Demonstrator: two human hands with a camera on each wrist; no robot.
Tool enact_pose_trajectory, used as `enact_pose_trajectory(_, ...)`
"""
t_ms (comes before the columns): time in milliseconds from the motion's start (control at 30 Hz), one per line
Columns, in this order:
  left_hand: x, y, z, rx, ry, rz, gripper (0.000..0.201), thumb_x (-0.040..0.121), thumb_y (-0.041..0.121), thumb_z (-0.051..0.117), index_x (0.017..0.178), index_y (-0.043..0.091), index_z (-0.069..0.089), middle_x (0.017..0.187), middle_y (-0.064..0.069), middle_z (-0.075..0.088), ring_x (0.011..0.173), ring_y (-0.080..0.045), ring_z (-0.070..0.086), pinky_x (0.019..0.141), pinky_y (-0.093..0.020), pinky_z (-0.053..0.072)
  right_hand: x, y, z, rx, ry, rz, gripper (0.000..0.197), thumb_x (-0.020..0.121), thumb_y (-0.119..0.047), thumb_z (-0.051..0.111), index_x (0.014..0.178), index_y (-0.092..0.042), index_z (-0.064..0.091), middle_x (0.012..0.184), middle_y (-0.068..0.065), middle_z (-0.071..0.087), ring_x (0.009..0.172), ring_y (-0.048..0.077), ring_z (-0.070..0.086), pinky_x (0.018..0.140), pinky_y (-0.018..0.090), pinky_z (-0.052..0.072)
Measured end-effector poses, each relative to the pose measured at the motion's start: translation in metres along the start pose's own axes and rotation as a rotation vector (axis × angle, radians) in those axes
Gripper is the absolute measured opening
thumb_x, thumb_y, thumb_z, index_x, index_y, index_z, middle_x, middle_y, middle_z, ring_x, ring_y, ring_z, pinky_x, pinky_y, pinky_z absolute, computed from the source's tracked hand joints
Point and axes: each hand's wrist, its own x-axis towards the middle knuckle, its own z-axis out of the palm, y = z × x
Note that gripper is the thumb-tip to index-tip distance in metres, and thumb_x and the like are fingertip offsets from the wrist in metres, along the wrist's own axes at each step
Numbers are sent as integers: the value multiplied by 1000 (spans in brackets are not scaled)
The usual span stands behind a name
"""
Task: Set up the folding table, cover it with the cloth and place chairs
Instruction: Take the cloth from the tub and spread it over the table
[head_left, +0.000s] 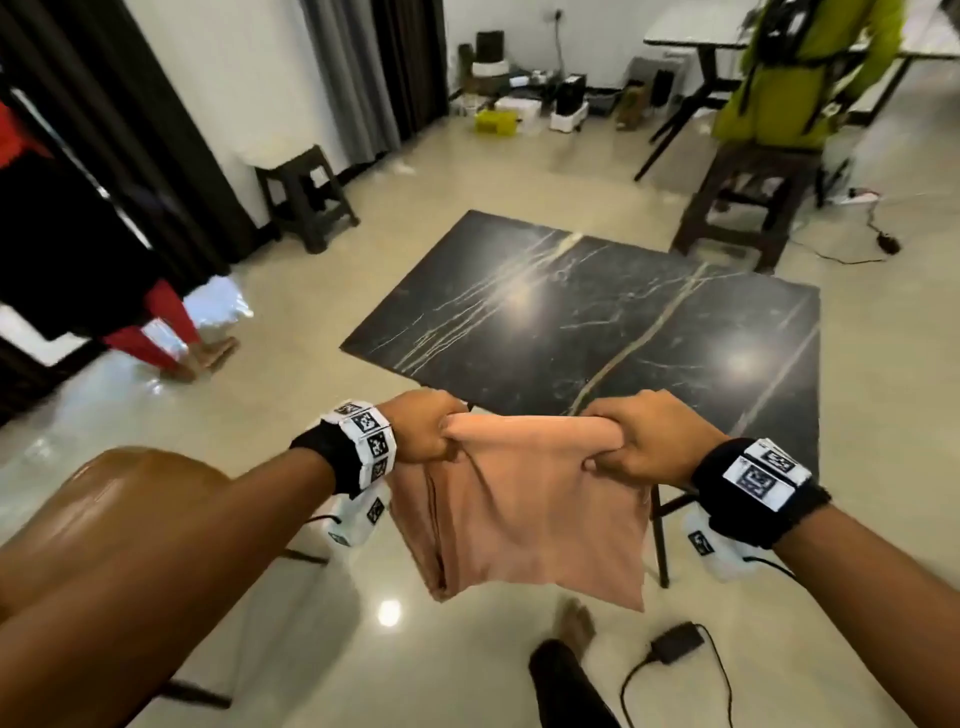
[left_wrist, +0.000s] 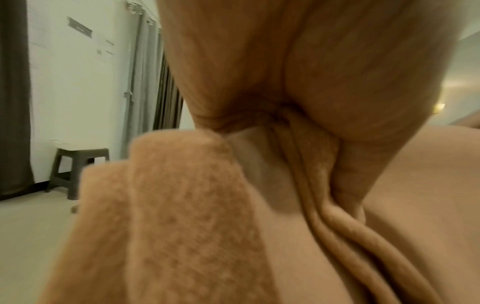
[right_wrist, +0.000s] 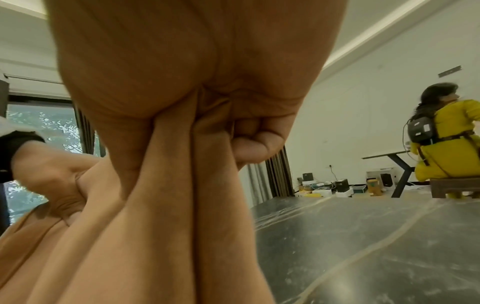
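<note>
The pink cloth (head_left: 524, 509) is still folded up and hangs in the air, just in front of the near edge of the dark tabletop (head_left: 597, 317). The left hand (head_left: 423, 428) squeezes one top corner tight, and the right hand (head_left: 636, 439) squeezes the other. The cloth could open up crooked if one hand lets go too soon. It might slide off the shiny top. A brown chair (head_left: 130, 483) sits by the left arm, and a cable (head_left: 675, 654) lies on the floor to trip on.
</note>
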Motion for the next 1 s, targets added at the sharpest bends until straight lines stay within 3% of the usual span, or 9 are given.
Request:
enact_pose_trajectory(100, 87, 3, -47, 31, -8, -5, 24, 72, 35, 72, 91, 21, 68, 90, 0, 73, 87, -24, 67, 72, -33, 51, 38, 64, -31, 92, 3, 37, 50, 73, -65, 62, 113, -36, 64, 106, -10, 73, 99, 22, 67, 85, 39, 50)
enact_pose_trajectory(300, 240, 2, -112, -70, 399, -197, 42, 87, 28, 53, 129, 33, 56, 119, -1, 70, 110, -31, 64, 95, -45, 49, 128, 188, -46, 299, 154, 383, 50, 86, -36, 68, 134, -29, 58, 131, 5, 65, 118, 31, 61, 96, 40, 49)
enact_pose_trajectory(400, 289, 11, -91, -118, 173, -219, 54, 92, 29, 62, 142, 20, 46, 141, -8, 55, 124, -30, 54, 100, -37, 44, 155, 228, -15, 283, 69, 505, 60, 86, -31, 67, 143, -26, 51, 144, 9, 54, 129, 30, 53, 104, 38, 44)
enact_pose_trajectory(500, 307, 24, -22, 33, -195, -156, 67, 90, 37, 67, 147, 21, 37, 148, -11, 43, 132, -31, 46, 105, -36, 39, 165, 227, 25, 317, -118, 377, 59, 91, -29, 64, 147, -24, 49, 155, 7, 42, 140, 26, 42, 113, 31, 33)
enact_pose_trajectory(567, 306, 27, 25, 148, -297, -123, 85, 80, 45, 73, 150, 26, 29, 150, -14, 33, 135, -38, 39, 110, -46, 35, 166, 218, 51, 234, -215, 291, 64, 91, -35, 62, 152, -29, 41, 163, 5, 30, 149, 26, 28, 119, 33, 25)
enact_pose_trajectory(667, 298, 25, 65, 241, -261, -150, 105, 70, 52, 76, 150, 26, 13, 158, -16, 8, 142, -50, 18, 112, -61, 28, 165, 215, 76, 202, -234, 324, 78, 80, -58, 52, 153, -43, 29, 168, -4, 14, 154, 24, 12, 122, 45, 22)
enact_pose_trajectory(767, 305, 11, 76, 205, -191, -147, 103, 70, 50, 75, 146, 31, 9, 160, -15, 0, 143, -53, 13, 112, -62, 28, 169, 224, 77, 282, -249, 324, 89, 73, -69, 56, 153, -46, 27, 168, -7, 10, 155, 20, 6, 125, 40, 13)
enact_pose_trajectory(900, 317, 1, 75, 239, -166, -41, 95, 73, 43, 70, 145, 27, 11, 158, -23, 9, 145, -48, 14, 116, -58, 21, 168, 234, 74, 379, -272, 272, 86, 81, -52, 74, 154, -44, 29, 168, -5, 6, 155, 19, 1, 120, 25, 3)
enact_pose_trajectory(1000, 324, -2, 64, 237, -157, -37, 87, 77, 33, 66, 147, 29, 15, 158, -21, 8, 138, -54, 25, 114, -59, 25, 168, 234, 74, 447, -274, 289, 88, 78, -43, 76, 153, -45, 30, 169, -4, 5, 155, 19, -1, 120, 27, 4)
